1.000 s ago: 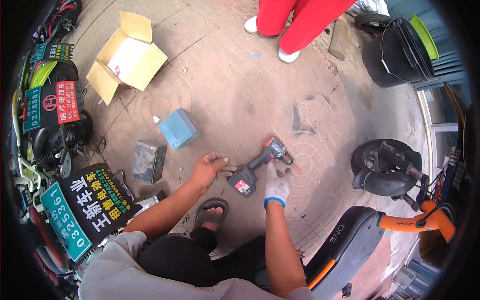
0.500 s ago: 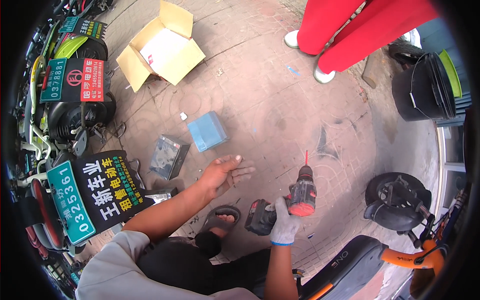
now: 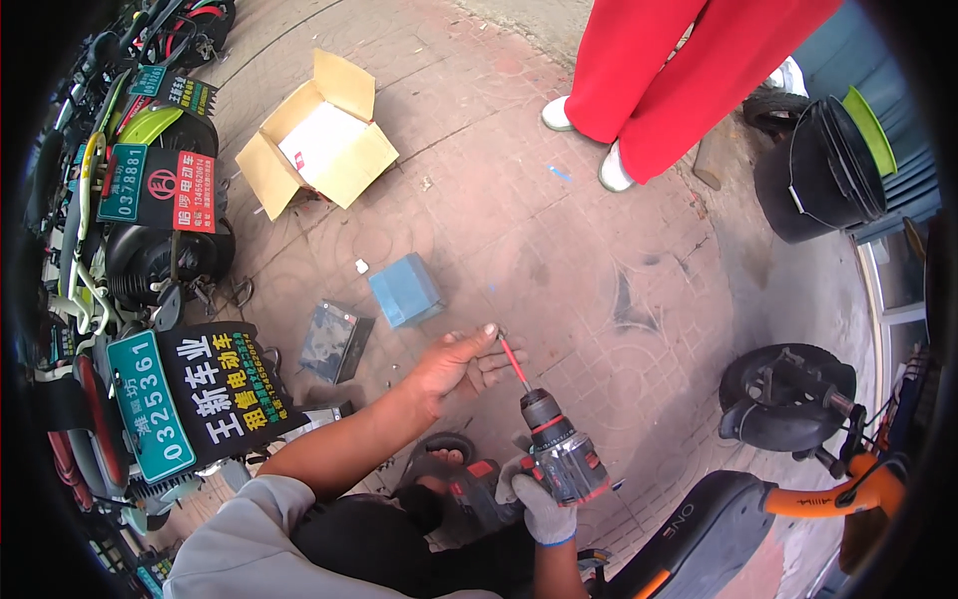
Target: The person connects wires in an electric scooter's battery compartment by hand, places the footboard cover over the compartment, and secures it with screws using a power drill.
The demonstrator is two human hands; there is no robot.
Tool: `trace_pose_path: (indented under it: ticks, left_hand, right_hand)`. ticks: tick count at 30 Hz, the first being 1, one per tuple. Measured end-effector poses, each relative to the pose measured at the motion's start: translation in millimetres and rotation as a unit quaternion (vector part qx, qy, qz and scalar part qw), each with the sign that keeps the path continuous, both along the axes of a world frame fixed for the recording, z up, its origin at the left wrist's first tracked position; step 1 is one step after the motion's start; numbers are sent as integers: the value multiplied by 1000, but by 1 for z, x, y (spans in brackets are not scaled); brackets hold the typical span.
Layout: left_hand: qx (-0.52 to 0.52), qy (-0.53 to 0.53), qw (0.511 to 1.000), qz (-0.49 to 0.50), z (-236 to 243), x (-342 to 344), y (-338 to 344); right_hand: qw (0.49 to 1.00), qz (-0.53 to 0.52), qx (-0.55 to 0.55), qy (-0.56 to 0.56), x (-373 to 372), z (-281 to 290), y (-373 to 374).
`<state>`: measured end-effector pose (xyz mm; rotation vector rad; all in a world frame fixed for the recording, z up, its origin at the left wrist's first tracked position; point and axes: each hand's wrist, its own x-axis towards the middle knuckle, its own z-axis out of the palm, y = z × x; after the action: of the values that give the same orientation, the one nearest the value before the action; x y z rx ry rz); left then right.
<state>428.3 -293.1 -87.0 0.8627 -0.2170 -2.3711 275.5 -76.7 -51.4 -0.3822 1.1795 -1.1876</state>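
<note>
My right hand point(image 3: 547, 511), in a white glove with a blue cuff, is wrapped round the handle of a cordless drill point(image 3: 569, 461). A long red driver bit point(image 3: 514, 361) sticks out of its chuck. The bit's tip meets the fingertips of my bare left hand point(image 3: 459, 367), where thumb and forefinger pinch; a tiny dark thing there is too small to name. Beyond that hand a blue box-shaped block point(image 3: 406, 290) stands on the paving. Beside it, to the left, lies a dark grey battery-like block point(image 3: 336, 341).
An open cardboard box point(image 3: 349, 165) lies at the far left. Parked scooters point(image 3: 165, 235) line the left side. A person in red trousers point(image 3: 664, 75) stands ahead. To the right are black buckets point(image 3: 823, 175), a small wheel point(image 3: 788, 399) and an orange-and-black scooter point(image 3: 699, 534).
The drill has swung leftward, bringing its bit to my left fingertips. My left thumb and forefinger have come together at the bit. The whole view has shifted slightly.
</note>
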Motion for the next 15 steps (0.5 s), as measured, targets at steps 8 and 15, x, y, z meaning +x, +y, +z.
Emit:
trace_pose_path:
  ticks: [8,15]
  left_hand:
    - [-33,-11,999,16,6,9,2]
    - [-61,-23,997,-45,14,13,-6]
  right_hand:
    - [1000,2,5,-27,-2,5,-3]
    - [993,-39,4,-110,-11,4,0]
